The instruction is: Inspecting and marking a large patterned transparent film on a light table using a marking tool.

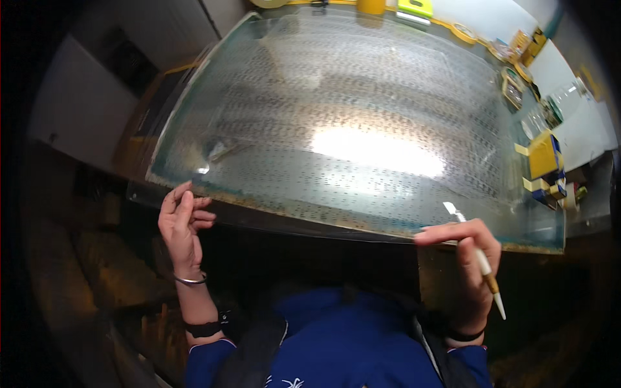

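A large glass-like sheet [272, 194] with rows of small dark dots lies on the work table before me. At its near left corner is my left hand [182, 226], with thumb and index finger drawn together by the edge; whatever they pinch is too thin to make out. My right hand [475, 252] is at the near edge on the right, fingers curled round a slim craft knife [484, 264] with a white and brown handle. The knife's pale blade points away from me over the sheet. The right index finger stretches left along the edge.
Along the right side stand a yellow and blue box [544, 157], clear bottles [535, 121] and a small tray [513, 89]. Yellow tape rolls [464, 32], a bright green item [415, 8] and an orange-yellow container [370, 6] are at the far edge. Strong glare covers the sheet's middle.
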`<act>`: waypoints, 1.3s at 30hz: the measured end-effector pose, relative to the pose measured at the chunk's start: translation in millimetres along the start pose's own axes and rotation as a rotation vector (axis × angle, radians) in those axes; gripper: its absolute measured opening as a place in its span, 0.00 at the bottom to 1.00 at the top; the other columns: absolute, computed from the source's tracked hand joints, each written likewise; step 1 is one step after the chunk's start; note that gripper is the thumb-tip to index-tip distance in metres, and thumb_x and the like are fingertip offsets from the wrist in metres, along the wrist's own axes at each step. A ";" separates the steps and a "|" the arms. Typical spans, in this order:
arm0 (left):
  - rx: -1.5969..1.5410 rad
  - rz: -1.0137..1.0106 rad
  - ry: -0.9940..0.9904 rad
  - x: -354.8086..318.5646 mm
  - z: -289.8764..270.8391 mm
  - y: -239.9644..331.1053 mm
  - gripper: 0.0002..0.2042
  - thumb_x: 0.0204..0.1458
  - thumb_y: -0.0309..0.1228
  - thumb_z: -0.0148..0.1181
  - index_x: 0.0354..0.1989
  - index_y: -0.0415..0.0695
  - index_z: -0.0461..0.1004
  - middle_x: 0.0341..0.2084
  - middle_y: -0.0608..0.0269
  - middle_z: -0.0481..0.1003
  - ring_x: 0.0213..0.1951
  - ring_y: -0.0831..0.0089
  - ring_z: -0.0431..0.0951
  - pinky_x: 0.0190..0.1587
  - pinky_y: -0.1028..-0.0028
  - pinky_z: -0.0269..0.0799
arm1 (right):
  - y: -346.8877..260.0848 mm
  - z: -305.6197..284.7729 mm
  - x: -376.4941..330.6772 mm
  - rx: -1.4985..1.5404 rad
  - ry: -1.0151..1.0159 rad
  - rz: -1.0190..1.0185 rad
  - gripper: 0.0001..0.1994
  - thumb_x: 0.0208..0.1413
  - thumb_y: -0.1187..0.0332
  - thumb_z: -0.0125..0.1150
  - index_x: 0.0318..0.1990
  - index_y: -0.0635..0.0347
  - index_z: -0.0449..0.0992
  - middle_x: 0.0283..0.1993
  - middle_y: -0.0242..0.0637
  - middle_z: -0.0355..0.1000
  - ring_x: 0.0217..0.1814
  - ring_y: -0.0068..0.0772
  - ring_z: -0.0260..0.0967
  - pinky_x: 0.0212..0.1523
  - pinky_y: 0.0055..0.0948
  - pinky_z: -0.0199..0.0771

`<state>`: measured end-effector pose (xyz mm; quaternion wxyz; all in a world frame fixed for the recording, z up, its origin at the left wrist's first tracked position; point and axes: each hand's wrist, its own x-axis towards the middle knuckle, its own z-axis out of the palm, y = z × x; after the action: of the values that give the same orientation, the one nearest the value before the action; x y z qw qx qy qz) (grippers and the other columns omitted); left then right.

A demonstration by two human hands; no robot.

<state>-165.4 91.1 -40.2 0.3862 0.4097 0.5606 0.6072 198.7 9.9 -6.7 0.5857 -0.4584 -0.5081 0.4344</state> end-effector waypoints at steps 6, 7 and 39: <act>-0.020 0.094 -0.012 -8.0 6.2 6.7 0.16 0.58 0.31 0.47 0.54 0.39 0.64 0.30 0.51 0.77 0.18 0.81 0.75 0.16 0.89 0.67 | 6.7 -15.3 10.9 -0.350 0.217 -0.082 0.15 0.61 0.63 0.43 0.34 0.66 0.71 0.34 0.43 0.74 0.41 0.31 0.69 0.48 0.27 0.64; -0.029 0.112 0.005 -9.9 7.4 8.3 0.16 0.58 0.32 0.46 0.54 0.39 0.64 0.30 0.51 0.77 0.18 0.81 0.75 0.16 0.89 0.67 | 9.1 -20.3 12.3 -0.382 0.231 -0.092 0.14 0.62 0.65 0.42 0.35 0.66 0.71 0.35 0.44 0.74 0.41 0.31 0.70 0.48 0.27 0.64; -0.515 0.134 0.029 1.7 -33.9 -14.7 0.16 0.60 0.33 0.43 0.55 0.43 0.62 0.31 0.57 0.76 0.11 0.91 0.57 0.12 0.90 0.53 | 16.2 -68.2 32.9 -0.009 0.426 -0.051 0.18 0.49 0.76 0.58 0.49 0.64 0.66 0.43 0.48 0.72 0.34 0.30 0.74 0.32 0.22 0.74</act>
<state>-197.4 81.4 -56.0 0.4286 0.3253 0.3647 0.7599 269.3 38.7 -20.3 0.6886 -0.5295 -0.3860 0.3107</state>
